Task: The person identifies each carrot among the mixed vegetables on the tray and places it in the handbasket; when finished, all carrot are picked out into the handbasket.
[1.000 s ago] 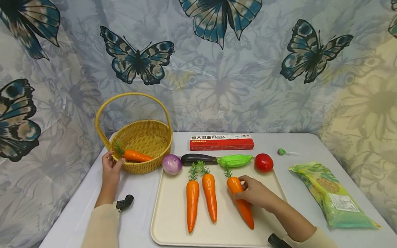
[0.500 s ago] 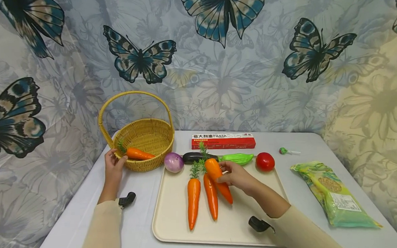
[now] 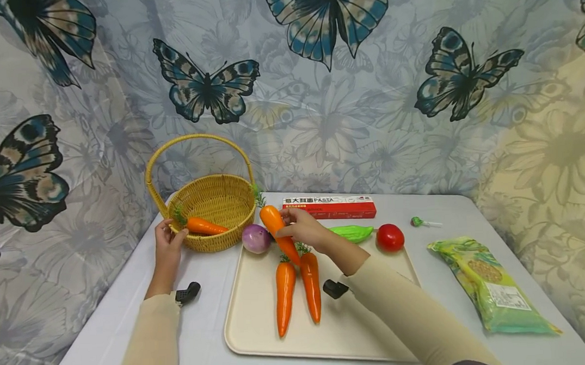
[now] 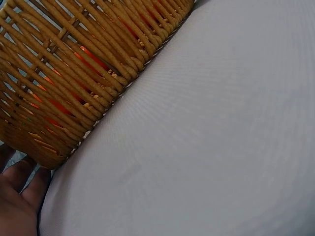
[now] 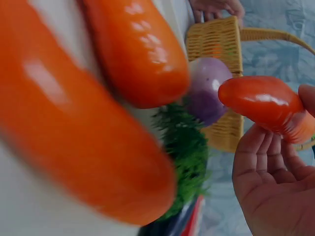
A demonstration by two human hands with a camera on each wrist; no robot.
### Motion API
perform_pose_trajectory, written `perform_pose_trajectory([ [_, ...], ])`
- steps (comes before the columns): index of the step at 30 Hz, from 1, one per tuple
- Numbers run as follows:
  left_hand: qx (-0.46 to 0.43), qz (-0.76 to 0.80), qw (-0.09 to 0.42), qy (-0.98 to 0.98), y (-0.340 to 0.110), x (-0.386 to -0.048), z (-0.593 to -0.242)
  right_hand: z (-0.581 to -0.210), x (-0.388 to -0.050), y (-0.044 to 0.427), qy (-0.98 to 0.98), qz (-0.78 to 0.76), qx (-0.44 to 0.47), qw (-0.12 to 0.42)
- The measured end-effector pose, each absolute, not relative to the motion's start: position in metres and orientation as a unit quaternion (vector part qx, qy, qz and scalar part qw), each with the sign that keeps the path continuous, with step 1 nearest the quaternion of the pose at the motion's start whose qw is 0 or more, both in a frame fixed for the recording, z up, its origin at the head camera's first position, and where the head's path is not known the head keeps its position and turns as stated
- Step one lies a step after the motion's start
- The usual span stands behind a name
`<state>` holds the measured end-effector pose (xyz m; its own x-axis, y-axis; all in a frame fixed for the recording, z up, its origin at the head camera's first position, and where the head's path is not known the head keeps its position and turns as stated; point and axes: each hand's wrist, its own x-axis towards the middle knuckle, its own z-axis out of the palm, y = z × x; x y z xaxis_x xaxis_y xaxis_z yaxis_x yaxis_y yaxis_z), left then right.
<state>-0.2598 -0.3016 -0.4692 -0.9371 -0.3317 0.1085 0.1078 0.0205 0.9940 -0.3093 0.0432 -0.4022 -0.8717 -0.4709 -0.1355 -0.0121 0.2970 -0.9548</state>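
My right hand (image 3: 304, 228) pinches a carrot (image 3: 277, 226) by its thick upper part, raised over the tray's far left corner. Its leafy top points at the wicker basket (image 3: 219, 243), and its tip hangs above two more carrots (image 3: 285, 297) lying on the cream tray (image 3: 260, 344). In the right wrist view the thumb and fingers are round the held carrot (image 5: 266, 101). My left hand (image 3: 167, 250) grips the basket's left rim by the handle's foot; its fingers show at the wicker (image 4: 29, 142) in the left wrist view. Another carrot (image 3: 203, 226) lies inside the basket.
A purple onion (image 3: 256, 238) sits between basket and tray. A green vegetable (image 3: 353, 233) and a tomato (image 3: 390, 237) lie along the tray's far edge; the eggplant (image 5: 172, 223) is mostly hidden. Beyond are a pasta box (image 3: 328, 208), a lollipop (image 3: 418, 221) and a green bag (image 3: 493, 291).
My right hand has lifted the carrot off the tray's right side and carried it left and away from me, towards the basket. My left hand stays at the basket's rim.
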Motion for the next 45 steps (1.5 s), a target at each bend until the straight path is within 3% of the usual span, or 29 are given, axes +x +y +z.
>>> perform_pose_trajectory([
  [13, 0.077, -0.705, 0.165, -0.686, -0.303, -0.260, -0.469, -0.381, -0.361, -0.032, 0.778, -0.558, -0.210, 0.199],
  [22, 0.086, -0.698, 0.162, -0.692, -0.305, -0.257, -0.472, -0.369, -0.378, -0.070, 0.777, -0.563, -0.223, 0.173],
  [28, 0.091, -0.704, 0.178, -0.682, -0.309, -0.267, -0.482, -0.375, -0.381, -0.094, 0.776, -0.579, -0.219, 0.118],
  [34, 0.095, -0.699, 0.192, -0.683, -0.311, -0.278, -0.493, -0.401, -0.377, -0.102, 0.839, -0.491, -0.213, 0.098],
  [45, 0.092, -0.708, 0.178, -0.677, -0.307, -0.268, -0.477, -0.415, -0.375, -0.109, 0.904, -0.334, -0.265, 0.042],
])
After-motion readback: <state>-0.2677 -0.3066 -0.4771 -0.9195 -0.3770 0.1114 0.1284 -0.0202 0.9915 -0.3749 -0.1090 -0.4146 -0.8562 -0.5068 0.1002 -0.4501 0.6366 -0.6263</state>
